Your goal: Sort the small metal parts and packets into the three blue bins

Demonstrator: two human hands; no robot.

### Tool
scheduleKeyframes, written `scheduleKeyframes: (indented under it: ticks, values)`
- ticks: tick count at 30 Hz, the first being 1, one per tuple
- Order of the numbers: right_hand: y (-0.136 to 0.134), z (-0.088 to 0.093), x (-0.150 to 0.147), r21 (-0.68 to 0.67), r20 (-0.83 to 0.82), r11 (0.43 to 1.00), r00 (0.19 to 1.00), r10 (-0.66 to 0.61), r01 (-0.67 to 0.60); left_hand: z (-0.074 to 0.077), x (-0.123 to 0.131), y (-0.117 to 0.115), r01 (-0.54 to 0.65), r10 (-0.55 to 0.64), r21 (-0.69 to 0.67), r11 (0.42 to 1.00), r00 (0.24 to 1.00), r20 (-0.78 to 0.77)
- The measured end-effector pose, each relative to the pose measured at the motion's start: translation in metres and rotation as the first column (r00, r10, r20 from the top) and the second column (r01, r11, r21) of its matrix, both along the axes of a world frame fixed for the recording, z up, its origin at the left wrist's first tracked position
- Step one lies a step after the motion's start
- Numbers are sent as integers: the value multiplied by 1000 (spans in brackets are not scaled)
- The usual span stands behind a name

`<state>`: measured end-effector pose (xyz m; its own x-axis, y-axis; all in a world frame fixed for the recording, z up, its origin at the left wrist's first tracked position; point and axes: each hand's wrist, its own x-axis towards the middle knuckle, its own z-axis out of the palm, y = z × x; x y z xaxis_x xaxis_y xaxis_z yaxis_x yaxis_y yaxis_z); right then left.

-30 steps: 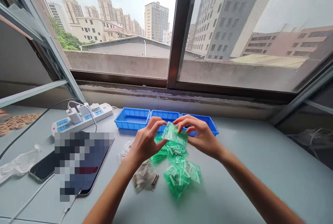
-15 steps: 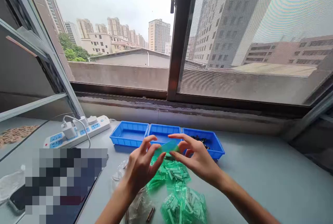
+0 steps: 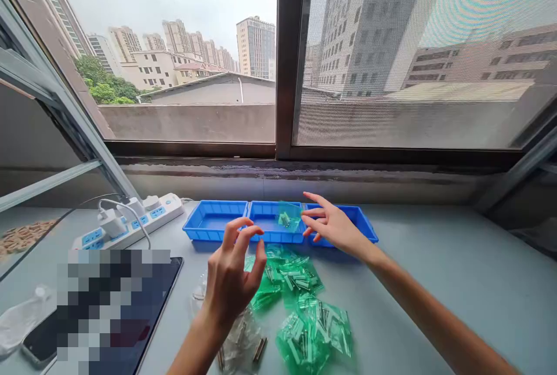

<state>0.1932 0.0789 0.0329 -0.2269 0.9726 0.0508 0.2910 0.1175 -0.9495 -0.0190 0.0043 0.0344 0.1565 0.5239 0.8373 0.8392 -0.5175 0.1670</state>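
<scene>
My left hand [image 3: 235, 276] hovers over the table with its fingers curled but apart, holding nothing, just above a pile of small green bags [image 3: 300, 294] filled with little parts. My right hand [image 3: 331, 225] reaches toward a row of blue trays, fingers stretched out and spread. One small green bag [image 3: 289, 217] sits at its fingertips over the middle blue tray [image 3: 265, 237]; I see no finger closed on it. The left blue tray [image 3: 209, 233] looks bare inside. The right blue tray [image 3: 368, 229] is partly hidden behind my right hand.
Clear bags with brown parts [image 3: 246, 343] lie by my left wrist. A tablet [image 3: 130, 311], a phone [image 3: 32, 343] and a crumpled clear bag [image 3: 20, 320] lie at the left. A white power strip [image 3: 130, 221] with plugs sits behind them. A window sill [image 3: 304, 175] runs behind the trays.
My hands have drawn apart. The left one let go of the small green bag and dropped back. The right one carried it forward over the middle tray and opened.
</scene>
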Motion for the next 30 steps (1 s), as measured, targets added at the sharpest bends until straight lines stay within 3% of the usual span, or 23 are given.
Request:
scheduleKeyframes:
  ticks: [3,6,9,12,20,23,30]
  values:
    - [-7,8,2,148,198,989,979,-56,26,-1,1,0,2,-2,-3,1000,1000,0]
    - [-18,15,1,211,419,972,908,5,-103,0,2,0,8,-8,-15,1000,1000,-6]
    - [-29,14,-5,106,626,955,765,152,-276,-1,4,0,25,-26,-32,999,999,-23]
    - [-34,8,-12,6,751,930,616,239,-368,-3,7,0,49,-51,-36,998,997,-54]
    - [-32,16,-10,-100,845,939,471,255,-330,-8,14,-2,83,-92,-93,992,991,-93]
    - [-33,18,-10,-101,847,929,458,268,-357,-8,14,-2,95,-105,-114,989,991,-84]
    - [-34,14,-10,-67,777,917,556,296,-394,-7,11,0,76,-87,-138,988,993,-77]
